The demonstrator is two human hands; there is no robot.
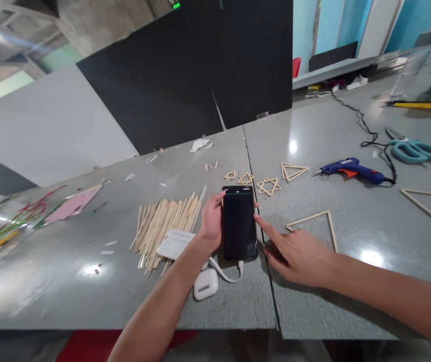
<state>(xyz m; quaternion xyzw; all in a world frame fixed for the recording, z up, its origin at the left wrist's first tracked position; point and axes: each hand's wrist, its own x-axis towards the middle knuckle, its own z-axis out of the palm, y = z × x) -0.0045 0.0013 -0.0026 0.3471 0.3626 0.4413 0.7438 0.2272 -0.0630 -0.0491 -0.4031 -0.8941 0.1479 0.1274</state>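
Observation:
A smartphone [240,226] with a dark screen is upright in my left hand [212,221], whose fingers wrap its left edge. A white cable [225,275] is plugged into its bottom end. My right hand [300,254] holds nothing; its index finger stretches out to the phone's right edge, at or very near it. Under my left forearm lies a white power bank-like block [175,243] on a pile of wooden sticks [162,221]. A white earbud case [205,284] sits below the phone. Behind the phone are small stick stars [268,186].
A stick triangle [294,171], a blue glue gun [353,169] with a black cord, and teal-handled scissors [413,149] lie to the right. Farther back is a yellow cutter [417,104]. Beside my right hand lies an angled stick frame [330,223]. A black panel [200,75] borders the table.

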